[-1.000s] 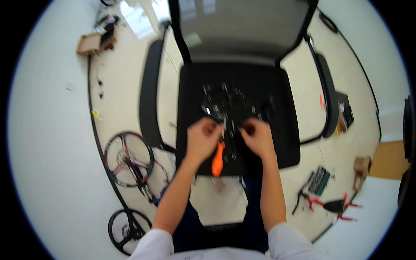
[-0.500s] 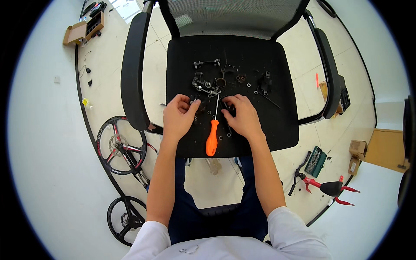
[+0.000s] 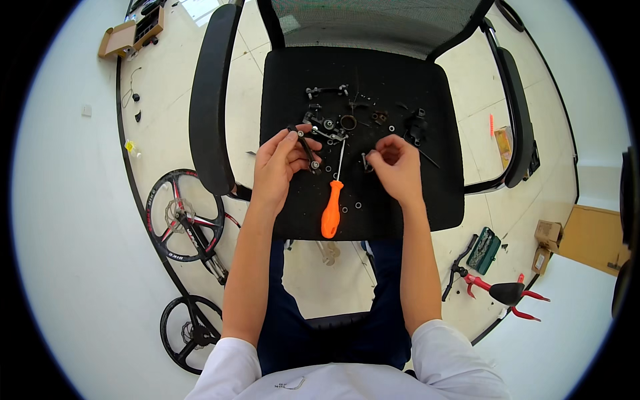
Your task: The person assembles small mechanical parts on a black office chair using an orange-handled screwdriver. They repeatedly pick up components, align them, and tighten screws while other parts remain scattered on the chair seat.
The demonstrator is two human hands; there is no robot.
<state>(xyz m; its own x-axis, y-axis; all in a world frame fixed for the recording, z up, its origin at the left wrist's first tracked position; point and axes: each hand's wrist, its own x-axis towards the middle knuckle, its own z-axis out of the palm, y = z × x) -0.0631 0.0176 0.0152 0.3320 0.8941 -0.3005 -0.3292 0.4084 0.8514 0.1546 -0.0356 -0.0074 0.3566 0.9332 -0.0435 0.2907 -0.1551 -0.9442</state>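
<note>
A black office chair seat (image 3: 427,193) lies before me, strewn with several small dark metal parts (image 3: 337,121), washers and rings. My left hand (image 3: 280,167) grips a slim black metal arm piece (image 3: 308,151) over the seat's left middle. My right hand (image 3: 395,167) pinches a tiny metal part (image 3: 366,160) between fingertips, a little right of centre. Between the hands lies a screwdriver with an orange handle (image 3: 331,209), its shaft pointing away from me.
Two bicycle wheels (image 3: 181,215) (image 3: 188,328) lie on the floor at my left. A red and black bike part (image 3: 499,291) and a green tool case (image 3: 483,249) sit at the right, cardboard boxes (image 3: 121,39) at far left and right. Chair armrests (image 3: 212,100) flank the seat.
My view has moved closer to the seat. The hands have spread apart, the left one lifting the black arm piece, and the screwdriver now lies free between them.
</note>
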